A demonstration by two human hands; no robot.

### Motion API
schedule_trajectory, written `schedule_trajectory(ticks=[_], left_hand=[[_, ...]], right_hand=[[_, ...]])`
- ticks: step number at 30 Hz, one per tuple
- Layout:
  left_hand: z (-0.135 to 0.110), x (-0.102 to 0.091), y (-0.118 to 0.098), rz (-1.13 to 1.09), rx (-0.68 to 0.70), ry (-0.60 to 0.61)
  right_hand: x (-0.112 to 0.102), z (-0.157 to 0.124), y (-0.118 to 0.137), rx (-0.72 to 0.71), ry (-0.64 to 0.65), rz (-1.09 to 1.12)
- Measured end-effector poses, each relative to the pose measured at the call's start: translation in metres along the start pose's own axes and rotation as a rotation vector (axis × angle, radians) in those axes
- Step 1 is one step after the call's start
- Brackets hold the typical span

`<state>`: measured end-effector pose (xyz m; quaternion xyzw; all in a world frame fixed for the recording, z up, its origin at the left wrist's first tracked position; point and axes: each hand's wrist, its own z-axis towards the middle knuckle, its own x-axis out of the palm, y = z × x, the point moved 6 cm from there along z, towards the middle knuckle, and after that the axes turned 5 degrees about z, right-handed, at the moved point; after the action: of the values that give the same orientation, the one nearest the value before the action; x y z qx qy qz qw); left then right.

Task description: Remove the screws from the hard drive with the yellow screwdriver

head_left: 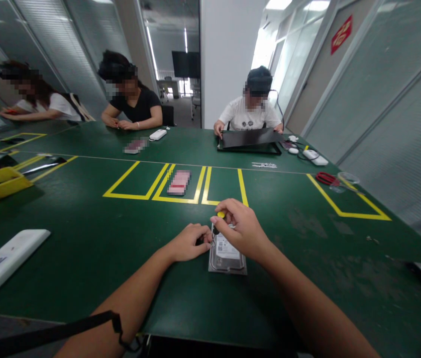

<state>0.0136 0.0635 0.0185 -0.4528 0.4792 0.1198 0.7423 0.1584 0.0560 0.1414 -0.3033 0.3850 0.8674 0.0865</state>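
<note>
A silver hard drive (227, 256) with a white label lies flat on the green table (83, 238) in front of me. My right hand (241, 227) is closed around a small screwdriver (218, 220) with a yellow and black handle, held upright over the drive's far left corner. My left hand (188, 242) is curled at the drive's left edge, its fingertips pinched close to the screwdriver's lower end. What those fingertips hold is too small to make out.
Yellow tape marks boxes (175, 186) on the table beyond the drive. A white device (7, 258) lies at near left, yellow bins (1, 181) at far left. Three people sit across the table; one handles a black laptop (250, 139). A red cable (326, 178) lies at right.
</note>
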Motion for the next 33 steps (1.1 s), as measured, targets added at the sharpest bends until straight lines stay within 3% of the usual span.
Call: schedule_trajectory(ticks=[33], left_hand=[[0.0003,-0.0007,-0.0008,-0.006,-0.001,0.001]], right_hand=[[-0.0041,-0.0025,0.0027,-0.095,-0.108,0.028]])
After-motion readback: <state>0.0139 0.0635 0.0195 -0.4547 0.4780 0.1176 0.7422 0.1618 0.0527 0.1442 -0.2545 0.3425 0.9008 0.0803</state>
